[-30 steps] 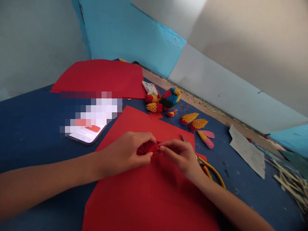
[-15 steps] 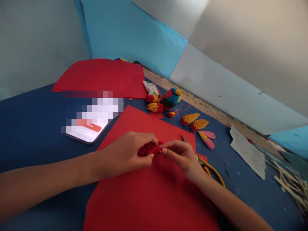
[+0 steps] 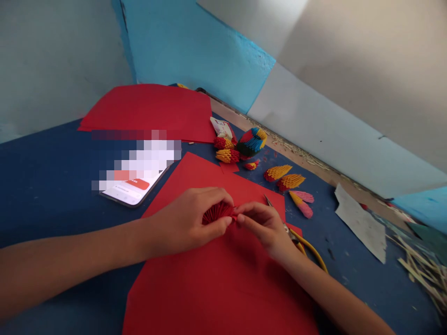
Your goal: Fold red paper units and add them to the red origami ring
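A red pleated paper piece (image 3: pixel 217 213) is held above a large red sheet (image 3: pixel 209 288) that lies on the blue table. My left hand (image 3: pixel 200 216) curls round the piece from the left, its thumb and fingers closed on it. From the right, my right hand (image 3: pixel 260 225) pinches the right end of the same piece between thumb and fingertips. Scissors with yellow handles (image 3: pixel 314 251) lie beside my right wrist, partly hidden by it, their tip pointing up and left.
A lit phone (image 3: pixel 139 184) lies at the left on the blue table (image 3: pixel 42 186). Behind are red sheets (image 3: pixel 150 111), a multicoloured folded-paper piece (image 3: pixel 252 142) and several yellow-red cones (image 3: pixel 292 181). A grey scrap (image 3: pixel 361 223) and pale strips (image 3: pixel 419 270) lie at the right.
My left thumb has moved right along the pleated piece, closer to my right fingertips. The whole view has shifted slightly. Both hands keep hold of the piece.
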A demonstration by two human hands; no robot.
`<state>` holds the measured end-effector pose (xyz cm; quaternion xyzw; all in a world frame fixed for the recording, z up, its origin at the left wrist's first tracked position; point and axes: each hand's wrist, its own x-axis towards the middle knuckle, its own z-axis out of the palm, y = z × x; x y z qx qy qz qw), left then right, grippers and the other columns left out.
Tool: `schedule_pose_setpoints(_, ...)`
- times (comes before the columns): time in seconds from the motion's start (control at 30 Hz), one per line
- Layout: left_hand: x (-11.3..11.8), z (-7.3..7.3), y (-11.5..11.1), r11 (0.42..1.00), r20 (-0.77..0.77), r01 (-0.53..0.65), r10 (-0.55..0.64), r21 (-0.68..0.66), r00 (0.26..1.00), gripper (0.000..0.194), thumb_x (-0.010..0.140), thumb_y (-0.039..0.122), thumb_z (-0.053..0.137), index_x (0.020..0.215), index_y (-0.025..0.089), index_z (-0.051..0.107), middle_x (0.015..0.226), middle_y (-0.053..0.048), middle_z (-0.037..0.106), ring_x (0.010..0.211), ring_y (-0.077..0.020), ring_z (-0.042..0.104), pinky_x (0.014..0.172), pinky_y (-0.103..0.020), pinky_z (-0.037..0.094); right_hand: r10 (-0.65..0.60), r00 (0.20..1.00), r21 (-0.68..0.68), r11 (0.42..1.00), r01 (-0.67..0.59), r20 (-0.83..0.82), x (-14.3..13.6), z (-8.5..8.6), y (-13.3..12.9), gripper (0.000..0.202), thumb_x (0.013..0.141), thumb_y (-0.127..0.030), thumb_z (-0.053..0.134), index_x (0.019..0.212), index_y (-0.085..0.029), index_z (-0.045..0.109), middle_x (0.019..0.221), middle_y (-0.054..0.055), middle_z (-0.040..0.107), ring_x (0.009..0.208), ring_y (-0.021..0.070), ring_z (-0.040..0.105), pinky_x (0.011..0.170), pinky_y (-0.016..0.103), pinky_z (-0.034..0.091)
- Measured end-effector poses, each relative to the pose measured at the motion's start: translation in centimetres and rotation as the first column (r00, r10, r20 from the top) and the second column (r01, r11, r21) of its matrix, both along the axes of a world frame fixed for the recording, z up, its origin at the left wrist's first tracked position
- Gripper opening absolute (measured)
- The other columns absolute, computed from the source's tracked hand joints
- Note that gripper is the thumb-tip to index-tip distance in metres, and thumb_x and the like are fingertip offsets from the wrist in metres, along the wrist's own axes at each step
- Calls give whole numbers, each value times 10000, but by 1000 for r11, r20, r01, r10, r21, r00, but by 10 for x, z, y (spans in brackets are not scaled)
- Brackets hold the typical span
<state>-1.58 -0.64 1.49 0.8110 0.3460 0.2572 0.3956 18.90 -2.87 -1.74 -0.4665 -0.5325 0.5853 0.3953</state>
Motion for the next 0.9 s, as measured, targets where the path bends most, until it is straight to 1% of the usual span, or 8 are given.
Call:
schedule_pose_setpoints(0.2,1,-1,0,1000,31,-4,5,-30,999,173,805,166,542,975,177,572,887,1,668,773,-135,617,680,-232,445,19,1000,20,1000,-19,-8,-1,0,-1,106,740,-317,746,791,-228,716,777,5,729,686,94,665,653,200,542)
schedule_pose_setpoints(0.33,1,-2,0,999,11,5,-5,-44,1000,180,788,160,543,964,186,566,877,-4,682,760,-144,634,653,-232,446,-1,1000,26,1000,1,11,-2,0,-2,120,729,-329,752,788,-231,717,793,18,737,710,112,677,669,224,560)
schedule_pose_setpoints(0.43,0,-2,-1,999,-3,-4,4,-43,1000,209,784,167,552,991,193,553,869,-4,687,750,-146,642,641,-232,443,-20,1000,47,999,19,18,-2,-1,-2,132,707,-338,767,769,-233,716,791,21,740,722,125,684,681,241,569)
schedule_pose_setpoints(0.57,0,-3,-1,999,-14,-36,35,-27,999,266,772,169,571,1033,196,527,830,6,683,712,-139,643,612,-225,437,-32,999,64,997,31,22,-2,-2,-2,124,705,-341,768,765,-244,719,775,12,740,695,116,680,648,225,564)
schedule_pose_setpoints(0.73,0,-4,-1,999,-28,-38,37,-26,999,247,770,168,569,1007,210,515,799,18,682,693,-138,646,594,-219,430,-31,997,59,998,26,75,-2,-2,-2,183,703,-392,761,767,-227,714,751,24,736,673,132,679,623,244,566)
schedule_pose_setpoints(0.9,0,-5,-1,999,-20,-37,36,-25,999,277,762,175,569,1025,213,490,784,20,687,682,-143,653,583,-221,430,-12,996,81,997,4,94,-3,0,-3,141,734,-358,740,779,-226,715,744,17,739,654,123,681,608,226,561)
